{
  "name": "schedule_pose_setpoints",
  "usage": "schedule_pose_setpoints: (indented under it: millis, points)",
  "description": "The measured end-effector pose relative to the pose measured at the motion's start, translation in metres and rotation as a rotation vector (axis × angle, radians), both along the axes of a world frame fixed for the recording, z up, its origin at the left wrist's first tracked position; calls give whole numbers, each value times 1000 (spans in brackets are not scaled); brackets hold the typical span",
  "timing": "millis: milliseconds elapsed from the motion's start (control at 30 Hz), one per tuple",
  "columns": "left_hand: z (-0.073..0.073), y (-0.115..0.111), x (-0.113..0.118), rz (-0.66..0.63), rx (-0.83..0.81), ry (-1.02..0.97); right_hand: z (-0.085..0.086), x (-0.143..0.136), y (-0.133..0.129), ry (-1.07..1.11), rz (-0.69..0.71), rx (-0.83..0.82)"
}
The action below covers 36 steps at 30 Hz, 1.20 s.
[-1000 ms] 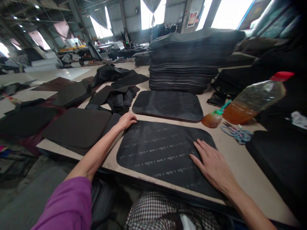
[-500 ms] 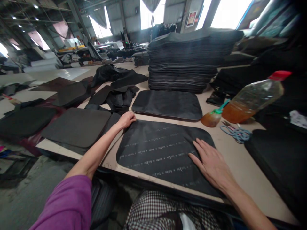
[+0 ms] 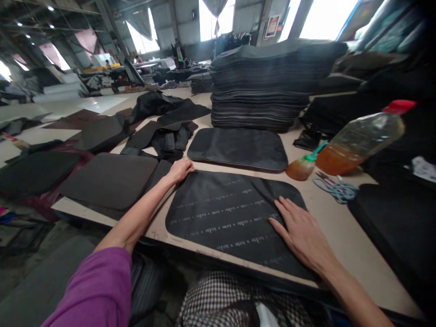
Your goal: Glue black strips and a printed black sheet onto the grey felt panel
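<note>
A black panel with rounded corners and rows of pale printed lettering (image 3: 218,218) lies flat at the table's near edge. At its far left corner, my left hand (image 3: 182,170) is closed, fingers curled on the corner. My right hand (image 3: 299,227) rests spread on the panel's right side, and small wrinkles run from its fingertips. Just behind lies a plain black panel (image 3: 238,147), touched by neither hand. Beyond it rises a tall stack of black panels (image 3: 259,86).
On the right are a large bottle of amber liquid (image 3: 361,141), a small glue bottle (image 3: 301,168), scissors with blue-wrapped handles (image 3: 335,188) and a dark stack (image 3: 395,227). Dark panels (image 3: 109,179) and black scraps (image 3: 170,141) lie left on the table (image 3: 361,236).
The wrinkles near my right hand's fingertips are slightly more marked on the printed panel. Both hands stay in nearly the same places.
</note>
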<state>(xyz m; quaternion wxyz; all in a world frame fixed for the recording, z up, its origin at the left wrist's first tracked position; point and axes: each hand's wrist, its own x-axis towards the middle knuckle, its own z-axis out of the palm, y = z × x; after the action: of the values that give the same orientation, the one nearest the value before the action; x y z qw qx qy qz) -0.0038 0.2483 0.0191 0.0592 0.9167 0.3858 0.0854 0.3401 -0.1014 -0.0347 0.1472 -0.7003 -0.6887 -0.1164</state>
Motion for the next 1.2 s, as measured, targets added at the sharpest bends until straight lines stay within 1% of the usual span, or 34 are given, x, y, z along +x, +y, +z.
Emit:
schedule_pose_setpoints:
  millis: [200, 333, 467, 600, 767, 1033, 1200]
  points:
    - [0, 3, 0, 20, -41, -16, 1, -1, -1, 7, -4, -24]
    - [-4, 8, 0, 48, -80, -49, 1, 0, 0, 9, -19, -68]
    - [-8, 13, -1, 61, -120, -107, -2, 4, 2, -23, 5, -88]
    - [-10, 12, -2, 53, -158, -200, -3, 5, 2, -39, 3, -98]
    - [-10, 8, 0, 67, -185, -277, 1, 0, 1, -47, -3, -94]
    - [-5, 9, 3, 78, -204, -283, 1, 1, 2, -36, 0, -92]
    - [-8, 8, 4, 109, -203, -282, 0, -1, 1, -31, -20, -101]
